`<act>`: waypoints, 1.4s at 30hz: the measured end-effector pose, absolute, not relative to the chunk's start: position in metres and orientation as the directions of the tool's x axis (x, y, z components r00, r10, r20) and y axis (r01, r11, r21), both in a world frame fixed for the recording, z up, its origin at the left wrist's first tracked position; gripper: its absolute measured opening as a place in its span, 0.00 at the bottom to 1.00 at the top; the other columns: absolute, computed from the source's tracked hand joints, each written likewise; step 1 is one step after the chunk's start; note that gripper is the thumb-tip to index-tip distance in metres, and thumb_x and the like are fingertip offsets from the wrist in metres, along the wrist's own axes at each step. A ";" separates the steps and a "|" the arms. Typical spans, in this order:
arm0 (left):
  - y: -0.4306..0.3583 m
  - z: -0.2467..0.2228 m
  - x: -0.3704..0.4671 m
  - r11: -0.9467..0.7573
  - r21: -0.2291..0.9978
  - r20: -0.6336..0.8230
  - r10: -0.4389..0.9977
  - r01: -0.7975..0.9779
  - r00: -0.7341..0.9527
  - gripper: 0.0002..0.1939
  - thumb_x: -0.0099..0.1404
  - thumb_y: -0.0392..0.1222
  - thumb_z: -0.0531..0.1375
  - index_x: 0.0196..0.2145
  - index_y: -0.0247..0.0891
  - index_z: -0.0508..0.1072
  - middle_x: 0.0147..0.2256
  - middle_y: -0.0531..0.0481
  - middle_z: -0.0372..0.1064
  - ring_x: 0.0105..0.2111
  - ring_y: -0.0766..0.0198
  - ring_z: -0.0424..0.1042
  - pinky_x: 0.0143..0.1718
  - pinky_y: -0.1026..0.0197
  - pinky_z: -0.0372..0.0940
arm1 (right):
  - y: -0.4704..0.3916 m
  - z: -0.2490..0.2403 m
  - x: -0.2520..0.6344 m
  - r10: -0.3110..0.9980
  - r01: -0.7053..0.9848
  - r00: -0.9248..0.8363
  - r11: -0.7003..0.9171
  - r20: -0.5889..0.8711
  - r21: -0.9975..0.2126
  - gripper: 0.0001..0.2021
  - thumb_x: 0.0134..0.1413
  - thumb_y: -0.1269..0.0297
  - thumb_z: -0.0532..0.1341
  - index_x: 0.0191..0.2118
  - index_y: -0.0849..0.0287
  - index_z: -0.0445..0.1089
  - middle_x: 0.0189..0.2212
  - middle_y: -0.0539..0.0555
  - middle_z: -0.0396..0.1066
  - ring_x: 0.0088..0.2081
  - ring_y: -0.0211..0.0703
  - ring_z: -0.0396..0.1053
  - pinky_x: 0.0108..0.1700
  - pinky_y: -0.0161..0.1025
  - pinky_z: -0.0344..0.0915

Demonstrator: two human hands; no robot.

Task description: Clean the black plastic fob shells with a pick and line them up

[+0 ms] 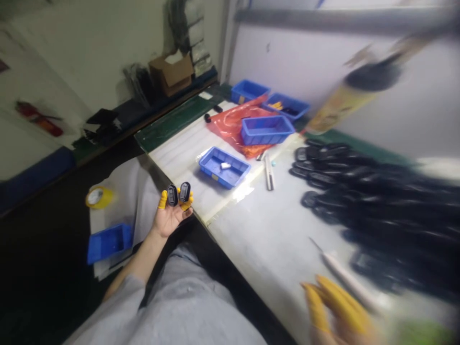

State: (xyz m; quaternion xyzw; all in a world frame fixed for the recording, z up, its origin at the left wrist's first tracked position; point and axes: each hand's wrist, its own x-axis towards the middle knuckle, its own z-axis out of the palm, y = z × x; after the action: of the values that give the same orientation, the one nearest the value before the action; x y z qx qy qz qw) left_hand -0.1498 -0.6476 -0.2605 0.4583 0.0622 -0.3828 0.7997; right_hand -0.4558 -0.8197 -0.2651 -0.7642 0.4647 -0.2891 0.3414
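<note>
My left hand, with yellow finger cots on its fingertips, is closed on two small black oval plastic parts. One oval part is on the left and the other oval part beside it, hollow sides facing me. Blurred at the lower right, my right hand also wears yellow finger cots. Its fingers are stretched and partly apart, with nothing visible between them. Just beyond it lies a tool with a pale handle and a thin pointed metal tip, on the white tabletop.
A large heap of black parts covers the table's right side. A blue tray holds a small white piece. Farther back are another blue tray, a red plastic bag and a knife. Yellow tape lies left.
</note>
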 end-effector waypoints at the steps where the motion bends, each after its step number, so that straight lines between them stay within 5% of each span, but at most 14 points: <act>1: -0.642 -0.261 -0.152 0.298 0.687 -0.447 -0.545 0.662 0.709 0.27 0.64 0.66 0.49 0.43 0.43 0.73 0.50 0.45 0.70 0.51 0.54 0.68 0.46 0.51 0.67 | -0.815 -0.265 -0.448 -0.889 -0.468 0.450 -0.321 0.091 -0.823 0.11 0.56 0.54 0.61 0.40 0.53 0.72 0.46 0.59 0.71 0.49 0.55 0.69 0.52 0.56 0.65; 5: -0.603 -0.262 -0.147 0.452 0.695 -0.391 -0.416 0.559 0.821 0.20 0.61 0.61 0.57 0.39 0.43 0.75 0.47 0.47 0.73 0.47 0.57 0.71 0.45 0.54 0.67 | -0.801 -0.277 -0.415 -0.771 -0.312 0.637 -0.250 -0.006 -0.916 0.12 0.54 0.55 0.63 0.41 0.55 0.73 0.39 0.57 0.75 0.39 0.49 0.75 0.43 0.47 0.73; 9: -0.535 -0.256 -0.125 0.619 0.726 -0.289 -0.121 0.299 0.950 0.18 0.60 0.59 0.59 0.37 0.43 0.75 0.43 0.47 0.74 0.43 0.60 0.73 0.40 0.58 0.69 | -0.782 -0.295 -0.373 -0.450 -0.210 0.892 -0.347 -0.034 -0.914 0.14 0.58 0.54 0.59 0.42 0.57 0.74 0.30 0.54 0.77 0.25 0.42 0.74 0.29 0.37 0.74; 12: -0.485 -0.253 -0.110 0.647 0.755 -0.208 0.076 0.111 0.975 0.19 0.60 0.59 0.60 0.38 0.42 0.74 0.41 0.48 0.74 0.41 0.61 0.73 0.37 0.60 0.69 | -0.756 -0.306 -0.326 -0.192 0.043 0.963 -0.585 0.190 -0.810 0.14 0.59 0.59 0.58 0.47 0.58 0.73 0.37 0.57 0.77 0.36 0.45 0.76 0.37 0.40 0.75; 15: -0.453 -0.258 -0.104 0.660 0.750 -0.182 0.167 0.027 0.969 0.18 0.58 0.57 0.62 0.37 0.41 0.74 0.40 0.49 0.75 0.41 0.61 0.74 0.37 0.61 0.69 | -0.726 -0.320 -0.272 0.056 0.281 0.918 -0.790 0.393 -0.544 0.15 0.60 0.67 0.57 0.51 0.62 0.71 0.49 0.63 0.71 0.54 0.52 0.67 0.54 0.49 0.68; 18: -0.441 -0.272 -0.107 0.621 0.783 -0.195 0.193 0.034 0.962 0.17 0.53 0.53 0.67 0.37 0.41 0.74 0.40 0.49 0.75 0.40 0.60 0.75 0.38 0.60 0.69 | -0.704 -0.335 -0.227 0.268 0.409 0.875 -0.854 0.402 -0.322 0.18 0.59 0.74 0.54 0.54 0.65 0.69 0.57 0.64 0.64 0.63 0.55 0.54 0.62 0.54 0.58; 22: -0.446 -0.293 -0.119 0.493 0.869 -0.162 0.199 0.044 0.966 0.18 0.49 0.47 0.71 0.37 0.40 0.74 0.40 0.48 0.75 0.39 0.59 0.75 0.37 0.58 0.69 | -0.689 -0.350 -0.191 0.456 0.509 0.856 -0.829 0.244 -0.233 0.23 0.58 0.77 0.52 0.58 0.60 0.65 0.63 0.58 0.58 0.66 0.53 0.47 0.66 0.59 0.44; 26: -0.456 -0.309 -0.128 0.433 0.898 -0.168 0.184 0.074 0.968 0.19 0.48 0.46 0.71 0.37 0.39 0.74 0.37 0.48 0.75 0.39 0.59 0.75 0.37 0.58 0.70 | -0.685 -0.362 -0.184 0.470 0.491 0.870 -0.849 0.148 -0.197 0.18 0.61 0.75 0.52 0.54 0.62 0.69 0.58 0.58 0.65 0.63 0.52 0.55 0.67 0.58 0.41; 31: -0.465 -0.325 -0.132 0.194 0.976 -0.114 0.089 0.095 0.989 0.21 0.51 0.46 0.70 0.42 0.39 0.74 0.41 0.45 0.73 0.42 0.60 0.74 0.42 0.59 0.70 | -0.693 -0.378 -0.203 0.355 0.389 0.918 -0.895 0.178 -0.220 0.15 0.62 0.72 0.53 0.51 0.60 0.72 0.53 0.58 0.70 0.59 0.53 0.61 0.64 0.57 0.51; 36: -0.488 -0.341 -0.133 -0.313 0.933 0.134 -0.158 -0.179 0.978 0.18 0.54 0.47 0.67 0.42 0.40 0.75 0.51 0.43 0.67 0.48 0.57 0.71 0.45 0.57 0.70 | -0.704 -0.396 -0.223 0.262 0.309 0.947 -0.899 0.185 -0.311 0.18 0.61 0.73 0.54 0.54 0.58 0.70 0.57 0.63 0.64 0.63 0.56 0.54 0.59 0.51 0.62; 42: -0.525 -0.376 -0.133 -0.398 0.855 0.169 -0.393 -0.333 0.904 0.18 0.54 0.46 0.68 0.42 0.39 0.75 0.48 0.42 0.68 0.48 0.57 0.71 0.49 0.52 0.69 | -0.713 -0.428 -0.244 0.116 0.200 0.975 -0.838 0.192 -0.508 0.18 0.63 0.68 0.50 0.54 0.59 0.71 0.59 0.63 0.61 0.64 0.54 0.54 0.59 0.50 0.63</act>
State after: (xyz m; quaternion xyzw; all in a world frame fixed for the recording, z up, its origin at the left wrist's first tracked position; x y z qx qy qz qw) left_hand -0.1327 -0.5248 -0.3759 0.8357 -0.2171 -0.0296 0.5036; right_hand -0.2436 -0.7130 -0.4282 -0.9555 -0.0827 -0.0768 0.2726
